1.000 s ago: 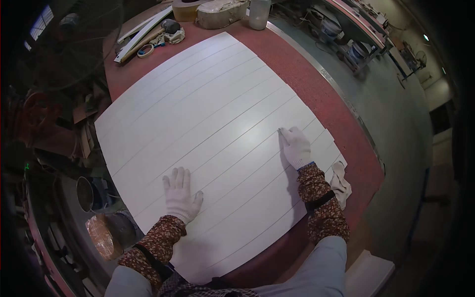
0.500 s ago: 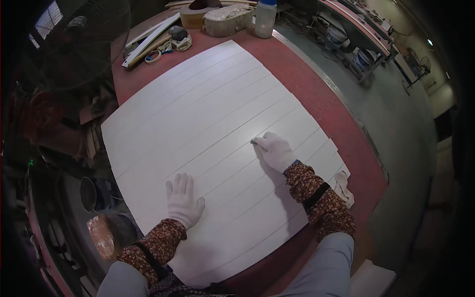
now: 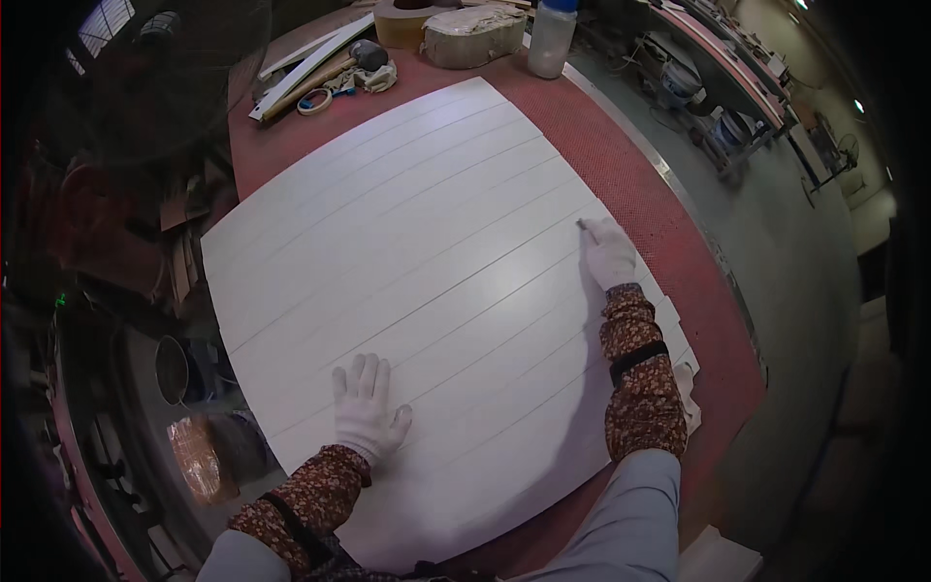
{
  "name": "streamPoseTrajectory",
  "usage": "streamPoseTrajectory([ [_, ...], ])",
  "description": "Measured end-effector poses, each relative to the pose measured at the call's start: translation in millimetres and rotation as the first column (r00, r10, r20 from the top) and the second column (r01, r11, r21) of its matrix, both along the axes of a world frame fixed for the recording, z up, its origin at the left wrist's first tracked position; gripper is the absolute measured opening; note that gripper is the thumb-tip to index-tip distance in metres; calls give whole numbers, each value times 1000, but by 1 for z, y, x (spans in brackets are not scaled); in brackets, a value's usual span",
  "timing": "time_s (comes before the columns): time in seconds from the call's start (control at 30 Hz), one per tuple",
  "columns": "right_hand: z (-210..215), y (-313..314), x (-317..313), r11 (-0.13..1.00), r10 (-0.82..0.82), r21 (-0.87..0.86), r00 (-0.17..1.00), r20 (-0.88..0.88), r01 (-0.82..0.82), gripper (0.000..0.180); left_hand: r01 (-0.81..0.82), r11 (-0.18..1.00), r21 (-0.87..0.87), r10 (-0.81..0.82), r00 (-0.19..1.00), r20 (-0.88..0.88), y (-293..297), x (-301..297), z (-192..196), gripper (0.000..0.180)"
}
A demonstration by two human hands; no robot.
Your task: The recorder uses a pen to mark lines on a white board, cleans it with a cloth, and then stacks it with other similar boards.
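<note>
Pressing white panel (image 3: 427,262): left hand (image 3: 367,407) flat, right hand (image 3: 609,254) perhaps pinching.

White panel on a red bench, worked by white-gloved hands.
The grooved panel (image 3: 407,262) was plain white; the bench top (image 3: 669,242) beneath it was brick red with a fine dotted texture. Both the left hand (image 3: 367,407) and the right hand (image 3: 609,254) wore white gloves, above brown sleeves (image 3: 638,378) with a small floral print. The plastic bottle (image 3: 551,37) was translucent white, its cap blue.
</note>
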State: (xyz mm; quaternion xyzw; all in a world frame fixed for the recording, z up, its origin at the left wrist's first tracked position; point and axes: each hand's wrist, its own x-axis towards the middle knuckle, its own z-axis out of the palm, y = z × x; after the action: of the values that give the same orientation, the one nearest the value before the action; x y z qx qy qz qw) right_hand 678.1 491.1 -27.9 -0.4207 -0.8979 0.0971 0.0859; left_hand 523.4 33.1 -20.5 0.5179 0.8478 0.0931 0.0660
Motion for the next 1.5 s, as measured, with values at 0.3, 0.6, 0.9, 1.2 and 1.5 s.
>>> streamPoseTrajectory([
  [0.3,-14,-14,-11,995,-12,96,997,-70,19,23,-10,1000,16,10,999,30,-1,-1,-1,82],
  [0.6,-6,16,7,984,-72,159,996,-53,80,23,2,998,59,-3,1000,21,3,0,-9,83],
  [0.9,-3,17,8,988,-96,124,995,30,92,25,1,999,34,-2,1000,21,1,2,-5,83],
  [1.2,3,11,7,999,-5,53,995,101,-1,24,-9,1000,26,9,1000,3,-2,0,-7,81],
  [1.5,4,-4,0,997,36,66,989,143,-46,25,-11,1000,18,11,1000,10,-2,1,-4,82],
])
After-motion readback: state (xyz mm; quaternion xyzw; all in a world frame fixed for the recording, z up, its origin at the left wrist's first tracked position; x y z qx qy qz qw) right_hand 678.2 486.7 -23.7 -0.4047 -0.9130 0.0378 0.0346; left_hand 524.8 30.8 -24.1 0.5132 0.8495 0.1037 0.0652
